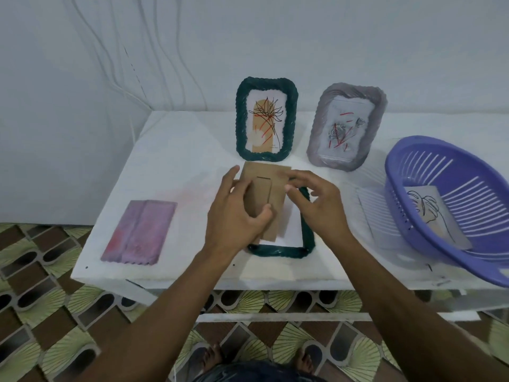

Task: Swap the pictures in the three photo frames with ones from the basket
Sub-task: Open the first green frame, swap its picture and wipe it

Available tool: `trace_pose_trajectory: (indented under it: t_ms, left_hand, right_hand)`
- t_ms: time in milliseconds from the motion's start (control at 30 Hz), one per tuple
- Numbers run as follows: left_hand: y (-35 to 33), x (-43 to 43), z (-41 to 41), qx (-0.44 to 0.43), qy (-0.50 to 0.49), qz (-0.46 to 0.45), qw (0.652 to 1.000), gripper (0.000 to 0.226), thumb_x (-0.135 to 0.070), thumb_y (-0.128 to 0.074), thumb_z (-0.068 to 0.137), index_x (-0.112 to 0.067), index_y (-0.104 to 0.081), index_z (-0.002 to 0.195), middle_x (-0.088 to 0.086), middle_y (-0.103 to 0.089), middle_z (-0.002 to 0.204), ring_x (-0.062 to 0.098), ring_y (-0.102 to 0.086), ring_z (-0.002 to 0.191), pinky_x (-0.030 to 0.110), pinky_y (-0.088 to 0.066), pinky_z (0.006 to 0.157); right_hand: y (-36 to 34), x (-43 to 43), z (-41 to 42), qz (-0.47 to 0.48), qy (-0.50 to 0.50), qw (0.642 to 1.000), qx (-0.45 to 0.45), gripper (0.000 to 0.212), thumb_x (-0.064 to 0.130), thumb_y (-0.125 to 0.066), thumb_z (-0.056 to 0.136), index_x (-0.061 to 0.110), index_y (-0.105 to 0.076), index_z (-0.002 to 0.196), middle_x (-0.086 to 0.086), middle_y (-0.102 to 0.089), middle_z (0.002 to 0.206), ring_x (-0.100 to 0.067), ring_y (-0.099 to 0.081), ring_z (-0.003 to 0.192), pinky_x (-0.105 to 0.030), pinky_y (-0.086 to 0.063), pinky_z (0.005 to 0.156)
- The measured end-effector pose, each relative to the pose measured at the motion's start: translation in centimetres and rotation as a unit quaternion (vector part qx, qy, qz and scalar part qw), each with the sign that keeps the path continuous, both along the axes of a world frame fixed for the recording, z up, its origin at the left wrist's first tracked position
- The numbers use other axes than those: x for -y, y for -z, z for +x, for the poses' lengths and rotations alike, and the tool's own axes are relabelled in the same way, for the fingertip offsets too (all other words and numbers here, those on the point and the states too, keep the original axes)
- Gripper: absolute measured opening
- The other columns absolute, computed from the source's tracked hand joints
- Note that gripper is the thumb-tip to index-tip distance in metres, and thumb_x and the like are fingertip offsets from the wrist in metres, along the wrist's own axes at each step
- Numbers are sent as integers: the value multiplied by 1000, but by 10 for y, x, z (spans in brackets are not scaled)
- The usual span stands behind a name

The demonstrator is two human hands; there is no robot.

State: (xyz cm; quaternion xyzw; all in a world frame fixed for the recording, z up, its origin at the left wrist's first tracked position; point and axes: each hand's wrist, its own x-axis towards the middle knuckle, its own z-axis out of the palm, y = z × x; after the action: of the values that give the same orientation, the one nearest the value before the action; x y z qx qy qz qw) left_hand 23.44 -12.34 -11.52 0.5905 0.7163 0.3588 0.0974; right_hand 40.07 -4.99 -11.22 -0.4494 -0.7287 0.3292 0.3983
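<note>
I log one dark green woven frame point(239, 119) standing upright at the desk point(176, 150) rear, with a flower print inside. A grey frame point(321, 125) leans beside it, holding a rose sketch. A third green frame point(278, 250) lies face down, with a brown backing board point(264, 186) askew on top. The purple basket point(399, 172) at right holds a leaf drawing point(432, 213).

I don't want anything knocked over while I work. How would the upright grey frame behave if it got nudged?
It probably tips easily: the grey frame stands tilted back on its narrow lower edge, and whatever props it is hidden. Its rim looks thin and moulded, so it is likely light and might slide on the smooth white table rather than stay put.
</note>
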Motion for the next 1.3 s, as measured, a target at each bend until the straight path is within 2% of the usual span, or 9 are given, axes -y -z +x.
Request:
trace_pose_trajectory:
  t_ms: [233,367,500,700,833,933,1067,1167,1300]
  left_hand:
    - [8,-8,1,192,33,1,981,39,-33,-68,88,-23,-61,124,-11,-54,133,4,-53,115,20,-47,94]
    - [8,-16,-12,154,62,-23,986,31,-21,-66,90,-26,-64,121,-16,-61,120,-2,-51,109,11,-36,91]
    - [13,-21,-18,142,68,-29,987,32,-18,-68,88,-27,-64,118,-15,-61,116,3,-48,111,7,-31,91]
    - [22,-18,-19,134,72,-20,988,34,-18,-71,85,-25,-65,118,-11,-63,115,8,-50,115,27,-39,101]
    - [27,-17,-21,133,68,-13,989,33,-19,-71,84,-26,-66,116,-8,-65,115,9,-50,115,35,-42,102]
    - [31,-19,-22,124,70,-6,990,33,-19,-72,84,-25,-66,115,-8,-66,114,10,-50,113,38,-43,101]
    - [35,-21,-24,83,85,2,993,32,-26,-70,83,-23,-67,115,-7,-67,112,14,-52,111,47,-44,97]
    - [38,-22,-25,32,97,7,995,35,-32,-63,81,-20,-68,114,-2,-68,108,19,-53,107,49,-45,92]
    - [47,-21,-25,-50,94,1,994,39,-39,-53,85,-19,-66,117,-3,-62,112,18,-48,112,41,-37,93]
  right_hand:
    - [7,-12,17,-181,62,973,-131,16,15,-72,86,29,-76,90,15,-73,96,1,-65,94,-19,-50,84]
    - [6,-14,20,-198,44,967,-155,15,8,-70,86,21,-75,91,11,-73,90,6,-65,81,-6,-47,66]
    - [10,-20,18,-201,43,970,-128,17,10,-72,85,26,-75,90,11,-73,93,-3,-66,93,-13,-49,77]
    - [17,-21,19,-206,42,972,-105,16,12,-73,83,26,-76,91,12,-74,92,-4,-66,94,-29,-50,95]
    - [17,-19,17,-210,45,972,-95,16,13,-72,84,26,-76,93,13,-73,92,3,-65,90,-24,-48,93]
    - [18,-18,16,-206,45,973,-90,17,12,-72,84,25,-76,94,13,-73,90,6,-64,87,-17,-45,85]
    - [22,-17,17,-183,45,980,-58,17,13,-71,85,25,-76,96,13,-72,90,3,-64,90,-20,-45,91]
    - [28,-15,17,-98,50,993,34,16,19,-71,86,27,-73,100,27,-63,87,8,-55,94,-11,-40,88]
    - [41,-12,18,34,50,987,150,17,24,-69,86,29,-72,103,25,-62,92,-12,-44,104,-40,-41,89]
